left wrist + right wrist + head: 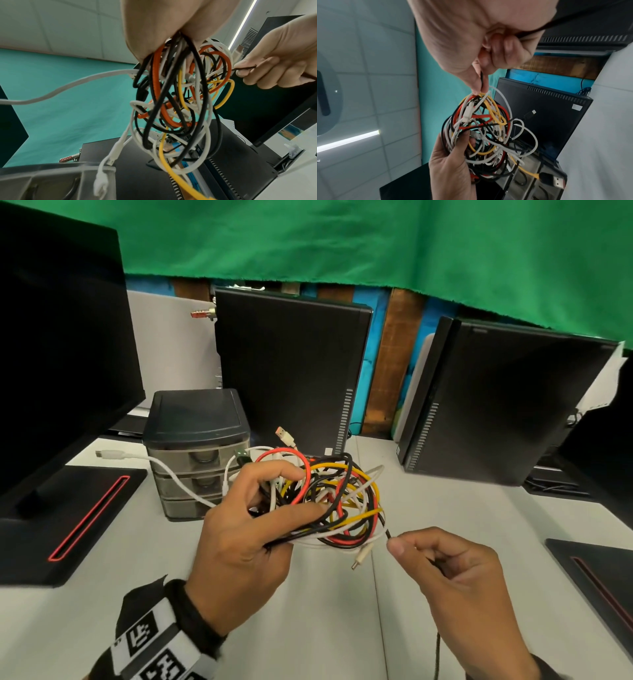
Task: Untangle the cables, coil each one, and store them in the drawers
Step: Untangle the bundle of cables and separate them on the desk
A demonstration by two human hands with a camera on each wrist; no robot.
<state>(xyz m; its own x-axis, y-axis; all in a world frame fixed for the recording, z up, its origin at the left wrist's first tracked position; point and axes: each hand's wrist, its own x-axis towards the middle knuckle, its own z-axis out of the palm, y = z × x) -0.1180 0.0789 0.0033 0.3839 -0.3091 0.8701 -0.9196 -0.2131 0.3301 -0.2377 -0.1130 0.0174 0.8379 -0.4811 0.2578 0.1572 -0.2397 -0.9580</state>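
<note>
Pinching a thin black braided cable (388,534) between thumb and forefinger, my right hand (459,583) has its other fingers curled over the strand, which runs down past my wrist toward me. My left hand (239,539), wearing a wristband (154,642) printed with black-and-white markers, is closed around the tangle of cables (329,498): red, yellow, black and white loops knotted together and held up above the white counter (342,611). The black strand leads straight out of that bundle into my right fingertips. A white plug (361,556) dangles from the underside of the tangle, and a white cable (137,457) trails off to the left, ending in a connector in front of the drawers. Just behind my left hand stands the small drawer unit (197,453), dark-topped, with three translucent drawers, all pushed in. Monitor bases (68,522) flank me on both sides. Farther back, two black computer towers (291,368) stand on the counter beneath a hanging green cloth (376,244).
</note>
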